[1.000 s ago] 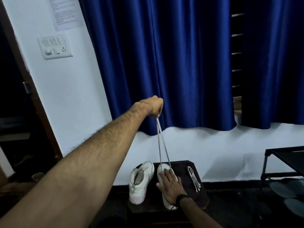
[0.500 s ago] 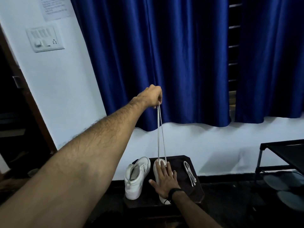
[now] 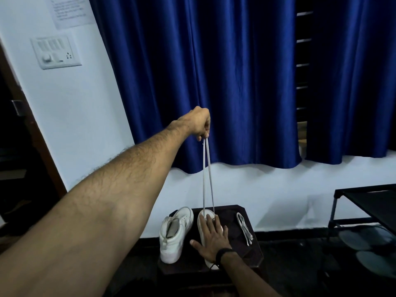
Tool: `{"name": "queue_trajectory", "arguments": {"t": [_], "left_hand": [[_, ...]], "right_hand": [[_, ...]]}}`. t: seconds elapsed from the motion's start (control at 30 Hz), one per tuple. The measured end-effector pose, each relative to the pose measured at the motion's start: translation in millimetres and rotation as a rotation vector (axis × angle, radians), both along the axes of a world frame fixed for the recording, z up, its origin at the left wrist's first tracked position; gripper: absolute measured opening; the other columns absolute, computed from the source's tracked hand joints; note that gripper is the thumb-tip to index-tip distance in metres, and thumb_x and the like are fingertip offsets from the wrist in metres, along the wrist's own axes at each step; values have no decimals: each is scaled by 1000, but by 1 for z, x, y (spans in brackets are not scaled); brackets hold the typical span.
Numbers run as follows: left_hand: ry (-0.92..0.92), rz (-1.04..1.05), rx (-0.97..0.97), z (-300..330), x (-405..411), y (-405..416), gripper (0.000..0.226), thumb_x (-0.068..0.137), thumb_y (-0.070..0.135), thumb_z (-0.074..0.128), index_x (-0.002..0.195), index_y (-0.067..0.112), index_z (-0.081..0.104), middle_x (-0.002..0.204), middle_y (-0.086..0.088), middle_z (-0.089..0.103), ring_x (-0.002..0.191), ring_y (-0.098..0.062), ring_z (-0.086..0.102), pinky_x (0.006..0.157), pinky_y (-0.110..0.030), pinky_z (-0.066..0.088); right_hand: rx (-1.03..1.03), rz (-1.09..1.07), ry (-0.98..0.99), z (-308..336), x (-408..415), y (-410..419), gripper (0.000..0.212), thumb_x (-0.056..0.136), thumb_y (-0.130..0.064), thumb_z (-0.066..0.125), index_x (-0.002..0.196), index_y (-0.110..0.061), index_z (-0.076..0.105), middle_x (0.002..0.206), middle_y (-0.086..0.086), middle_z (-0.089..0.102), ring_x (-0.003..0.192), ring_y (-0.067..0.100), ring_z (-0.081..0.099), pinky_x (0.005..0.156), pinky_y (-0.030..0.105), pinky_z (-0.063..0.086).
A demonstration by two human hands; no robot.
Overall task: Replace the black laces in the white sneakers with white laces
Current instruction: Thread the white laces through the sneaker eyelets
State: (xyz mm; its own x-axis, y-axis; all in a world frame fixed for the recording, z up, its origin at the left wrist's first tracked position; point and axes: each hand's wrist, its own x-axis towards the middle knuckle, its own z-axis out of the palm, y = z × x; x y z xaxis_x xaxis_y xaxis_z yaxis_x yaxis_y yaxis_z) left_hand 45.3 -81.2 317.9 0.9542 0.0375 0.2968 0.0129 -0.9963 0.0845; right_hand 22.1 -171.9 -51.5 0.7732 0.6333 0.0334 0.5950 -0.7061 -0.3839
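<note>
While both ends are drawn up: the scene is set out below.
Left hand: the left hand (image 3: 198, 123) is raised high in front of the blue curtain (image 3: 214, 82), fingers curled into a fist, and both strands of the white lace (image 3: 207, 174) are pinched at their upper ends.
White lace: two strands are stretched taut from the fist down to the right sneaker (image 3: 202, 219), where they are seen entering near the toe end.
Right hand: the right hand (image 3: 212, 236) is laid flat on top of the right sneaker, fingers straight and spread; nothing is gripped, and a dark band is worn at the wrist.
Left sneaker (image 3: 174, 234): it is stood just beside the other shoe, apart from it, with no lace seen in it.
Spare lace (image 3: 244, 228): a second white lace is laid loosely bunched to the right of the shoes.
Stool (image 3: 252, 254): both sneakers and the spare lace are borne on this dark low stool against the white wall.
Black laces: none can be made out for certain.
</note>
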Motion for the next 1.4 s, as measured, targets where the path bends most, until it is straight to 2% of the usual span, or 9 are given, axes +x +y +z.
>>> {"name": "queue_trajectory", "arguments": {"t": [0.3,0.4,0.5,0.63,0.73,0.83,1.03,1.27,1.4], "left_hand": [[-45,-11,-2,-6,-5,1,10,81,1,75,72,7,72,66,0,72,52,-9,69,64,-26,60],[-58,-25,-50,-9,-9,5,6,81,-1,73,76,3,74,68,-3,73,56,-11,70,61,-20,58],[-72,-32,-134,-14,-14,11,3,81,0,76,78,1,75,68,-4,73,57,-11,71,66,-22,60],[-102,-57,-207,-21,-22,20,3,79,-1,76,80,1,76,67,-2,72,55,-6,69,65,-17,58],[-151,-25,-221,-25,-28,35,5,79,-1,75,77,4,77,64,-3,72,53,-6,69,64,-15,57],[-202,66,-292,-41,-32,60,10,78,2,74,71,9,76,64,-6,72,56,-11,71,68,-24,60],[-358,321,-602,-141,-43,95,19,79,-1,64,67,9,74,61,-10,70,49,-11,62,58,-19,54],[-148,536,-1269,-294,-33,49,13,65,-9,73,59,3,72,57,-12,69,58,-26,69,63,-38,61],[-51,401,-1348,-321,-17,11,5,54,22,76,57,18,74,64,-5,72,71,-26,71,62,-31,55]], "right_hand": [[7,16,-4,-5,3,-1,91,88,-70,39,156,-24,1,164,2,-8,148,28,-19,116,61,-2],[328,-27,-159,0,-2,-6,62,87,-56,52,135,-17,41,148,7,29,142,33,26,112,54,26],[728,-206,-267,20,2,1,71,83,-58,60,129,-8,42,133,8,40,124,28,43,107,44,39],[907,-149,228,79,23,21,74,85,-47,69,141,-10,38,125,3,55,120,17,50,98,26,39],[905,-28,308,106,41,23,18,99,-30,55,107,-14,61,85,1,67,83,12,63,79,26,41],[1019,13,362,106,49,12,29,103,-24,48,79,-16,64,62,-5,53,60,8,48,68,24,40],[1165,-114,493,108,53,-5,34,105,-19,40,77,-16,58,68,-3,41,62,9,38,62,18,35],[1165,-132,595,128,51,0,27,97,-21,53,72,-13,59,76,-1,57,73,13,49,75,28,39],[1191,-86,715,127,51,6,22,95,-15,51,74,-10,55,80,3,72,80,17,67,79,21,49]]}}
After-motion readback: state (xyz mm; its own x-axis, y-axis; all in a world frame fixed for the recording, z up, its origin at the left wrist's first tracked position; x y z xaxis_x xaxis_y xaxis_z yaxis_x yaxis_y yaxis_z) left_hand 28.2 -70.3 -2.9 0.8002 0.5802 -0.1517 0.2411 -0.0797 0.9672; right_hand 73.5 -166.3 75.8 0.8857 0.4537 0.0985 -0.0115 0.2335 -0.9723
